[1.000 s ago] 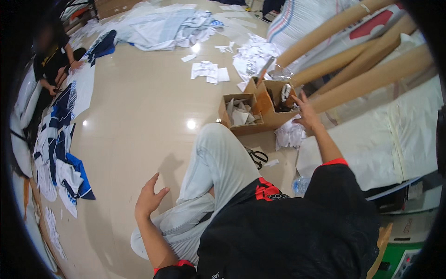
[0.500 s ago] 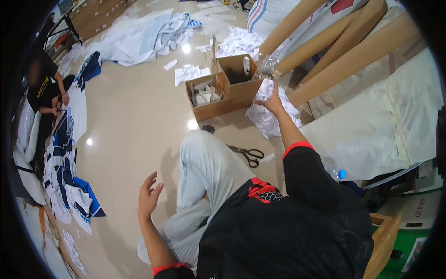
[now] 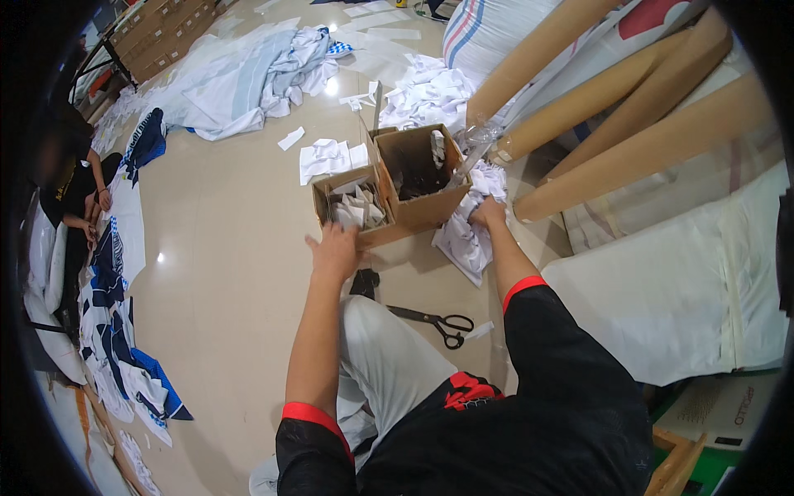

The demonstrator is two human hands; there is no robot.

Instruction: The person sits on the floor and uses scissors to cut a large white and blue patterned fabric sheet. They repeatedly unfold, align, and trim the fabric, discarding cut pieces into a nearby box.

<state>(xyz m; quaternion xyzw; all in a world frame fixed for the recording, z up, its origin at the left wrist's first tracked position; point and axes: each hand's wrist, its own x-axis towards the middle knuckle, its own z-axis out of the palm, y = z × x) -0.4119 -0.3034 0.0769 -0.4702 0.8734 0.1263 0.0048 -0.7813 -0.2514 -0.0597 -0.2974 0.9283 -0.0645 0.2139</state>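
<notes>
My left hand (image 3: 335, 248), slightly blurred with its fingers apart, is at the front rim of the smaller cardboard box (image 3: 375, 235), which holds pale scraps. Right beside it stands a taller cardboard box (image 3: 430, 211) with dark contents. My right hand (image 3: 488, 215) grips a crumpled white fabric bundle (image 3: 459, 244) to the right of the boxes, its fingertips buried in the cloth. A large pair of black scissors (image 3: 430, 319) lies on the floor by my knee, near a small dark object (image 3: 365, 282).
Long cardboard tubes (image 3: 628, 153) and white sacks (image 3: 488, 37) are at the right, beside a white roll (image 3: 662, 298). A co-worker (image 3: 70, 178) sits at the left beside navy and white fabric pieces (image 3: 112, 306). More pale cloth (image 3: 231, 83) and stacked cartons (image 3: 161, 33) lie beyond.
My left hand has moved up and forward to the smaller box. My right hand has moved from beside the taller box down onto the white fabric bundle. The boxes appear further left in view.
</notes>
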